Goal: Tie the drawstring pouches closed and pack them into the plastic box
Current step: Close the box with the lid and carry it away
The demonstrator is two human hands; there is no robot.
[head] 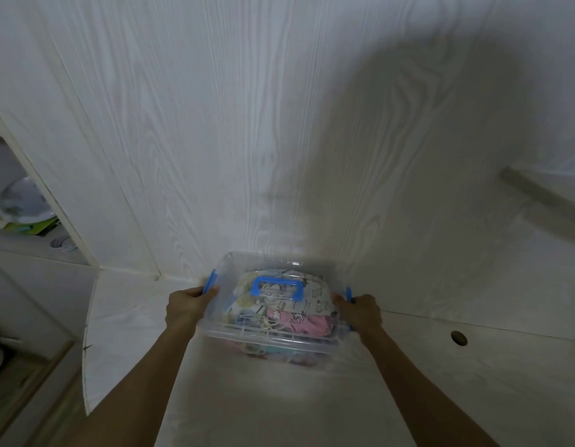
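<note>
Shelf at far left: a rounded pale object (pixel 23 201) and something green sit in the open cupboard, well apart from my work.
My left hand (pixel 186 306): curled round the box's left end, fingers on the blue side latch (pixel 209 282).
Plastic box (pixel 273 345): on the white desk (pixel 312 408), close to the wall, lid on, blue carry handle (pixel 277 289) lying flat on top.
Pouches (pixel 289 314): packed inside, patterned and pink cloth showing through the clear plastic; I cannot tell whether every cord is tied.
My right hand (pixel 362 312): gripping the right end at the other blue latch (pixel 349 296).
Step in hand: I judge the packing done and the lid being secured.
Next move: press both latches down evenly, if they are not already caught; the blur hides that.
</note>
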